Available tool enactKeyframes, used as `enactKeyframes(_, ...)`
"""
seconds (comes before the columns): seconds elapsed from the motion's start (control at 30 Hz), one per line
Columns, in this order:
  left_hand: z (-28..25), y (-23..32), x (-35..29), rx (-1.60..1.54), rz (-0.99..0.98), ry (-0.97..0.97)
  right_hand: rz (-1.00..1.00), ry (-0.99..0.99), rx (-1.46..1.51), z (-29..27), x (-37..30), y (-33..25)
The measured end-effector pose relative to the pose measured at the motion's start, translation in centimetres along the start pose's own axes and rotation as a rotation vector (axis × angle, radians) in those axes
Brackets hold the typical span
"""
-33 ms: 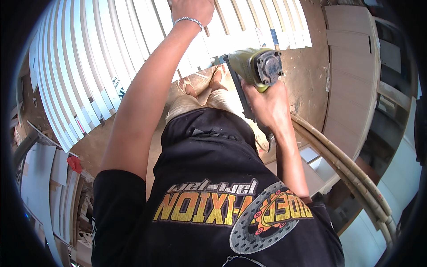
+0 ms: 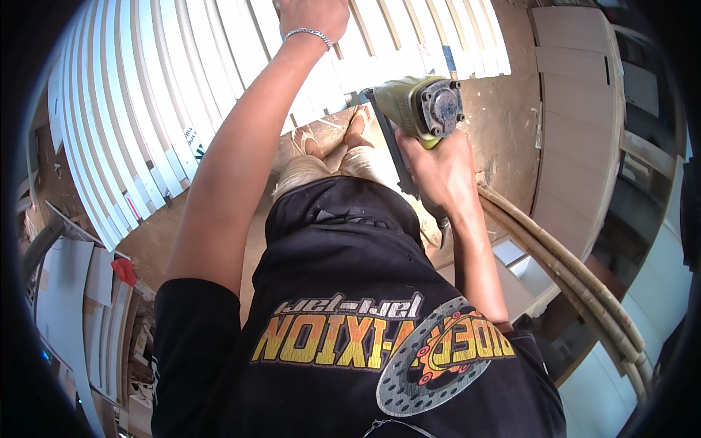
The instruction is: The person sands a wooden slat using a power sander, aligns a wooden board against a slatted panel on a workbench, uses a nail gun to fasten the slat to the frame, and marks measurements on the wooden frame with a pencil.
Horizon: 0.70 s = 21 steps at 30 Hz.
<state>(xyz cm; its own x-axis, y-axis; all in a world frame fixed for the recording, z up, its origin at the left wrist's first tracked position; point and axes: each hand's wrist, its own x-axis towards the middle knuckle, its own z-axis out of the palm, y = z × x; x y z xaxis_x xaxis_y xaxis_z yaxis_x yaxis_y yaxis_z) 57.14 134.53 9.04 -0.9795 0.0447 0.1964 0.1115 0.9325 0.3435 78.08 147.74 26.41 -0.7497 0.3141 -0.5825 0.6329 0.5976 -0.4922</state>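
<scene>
My right hand [image 2: 444, 169] is wrapped round the grip of a yellow-green and black nail gun [image 2: 420, 106], whose dark round cap faces up. The gun's long black magazine runs down beside my fingers, and its nose is close to the near edge of a row of white slats [image 2: 171, 87]. At the top edge, my left hand [image 2: 318, 16] reaches out over the slats. Its fingers are cut off by the edge of the view, so I cannot tell whether they hold anything. A silver chain bracelet is on that wrist.
Several bamboo poles [image 2: 562, 266] lean past my right side. Pale panels [image 2: 573, 131] stand along the right. Stacked boards [image 2: 66, 281] and a red cloth-like scrap [image 2: 123, 271] are at the lower left. My feet [image 2: 355, 125] are on the brown floor just before the slats.
</scene>
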Motion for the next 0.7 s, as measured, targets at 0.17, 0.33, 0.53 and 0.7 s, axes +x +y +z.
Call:
enactKeyframes(0.17,-2.7,-1.4,-1.2,0.065,0.144,-0.083,-0.087,0.072,0.042,0.3,-0.3,1.5)
enactKeyframes(0.33,-9.8,-3.5,-11.5,0.181,0.456,-0.306,-0.086,0.101,0.198,0.9,-1.1,4.5)
enactKeyframes(0.53,-10.9,-5.1,-9.8,0.106,0.498,-0.426,-0.107,-0.045,0.041,0.9,-1.7,5.6)
enactKeyframes(0.7,-8.7,-2.8,-0.9,0.110,0.010,-0.206,-0.119,-0.107,-0.039,2.6,-1.8,4.4)
